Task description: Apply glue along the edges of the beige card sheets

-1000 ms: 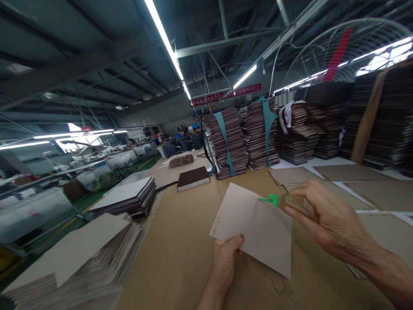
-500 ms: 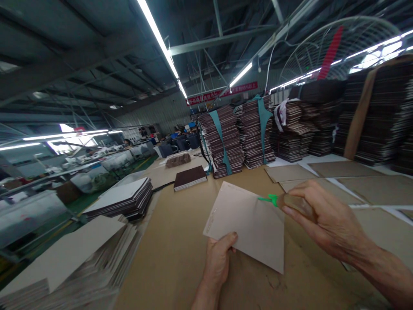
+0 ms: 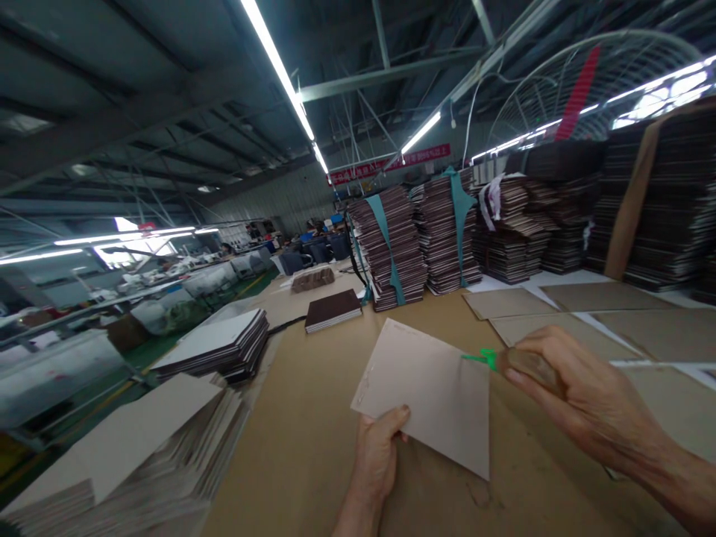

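A beige board is tilted above the brown work table. My left hand grips its lower left edge, thumb on top and fingers underneath. My right hand is wrapped round a brown bottle with a green nozzle. The green tip points left over the board's upper right edge; whether it touches the board I cannot tell.
Loose beige boards are piled at the lower left, behind them a white-topped stack. A dark book-like block lies ahead. Strapped dark stacks stand behind; flat boards lie at the right.
My right hand and the bottle have moved slightly right and down along the board's upper right edge. My left hand still holds the board in nearly the same place.
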Motion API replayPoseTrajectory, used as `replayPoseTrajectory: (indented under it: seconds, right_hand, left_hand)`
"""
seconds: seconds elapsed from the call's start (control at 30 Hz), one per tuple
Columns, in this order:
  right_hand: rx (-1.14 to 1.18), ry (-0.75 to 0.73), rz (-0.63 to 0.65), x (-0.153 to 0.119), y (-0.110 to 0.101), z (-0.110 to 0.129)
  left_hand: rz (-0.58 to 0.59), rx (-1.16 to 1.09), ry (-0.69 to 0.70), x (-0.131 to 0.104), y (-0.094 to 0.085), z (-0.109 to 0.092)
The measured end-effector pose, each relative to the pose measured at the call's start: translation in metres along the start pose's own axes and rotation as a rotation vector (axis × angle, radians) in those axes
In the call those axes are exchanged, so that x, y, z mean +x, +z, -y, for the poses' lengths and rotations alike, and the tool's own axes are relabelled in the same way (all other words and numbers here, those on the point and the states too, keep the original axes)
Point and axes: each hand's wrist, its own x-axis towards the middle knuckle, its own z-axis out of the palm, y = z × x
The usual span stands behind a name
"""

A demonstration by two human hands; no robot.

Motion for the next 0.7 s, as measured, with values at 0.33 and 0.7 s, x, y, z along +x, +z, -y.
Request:
replayPoseTrajectory:
  seconds: [0.33, 0.7]
  right_hand:
    - [-0.028, 0.034, 0.013, -0.011, -0.005, -0.005]
    - [-0.017, 0.076, 0.001, -0.020, -0.006, -0.013]
  left_hand:
    - [0.014, -0.020, 0.001, 0.003, -0.003, -0.003]
    - [-0.008, -0.021, -0.008, 0.006, -0.006, -0.004]
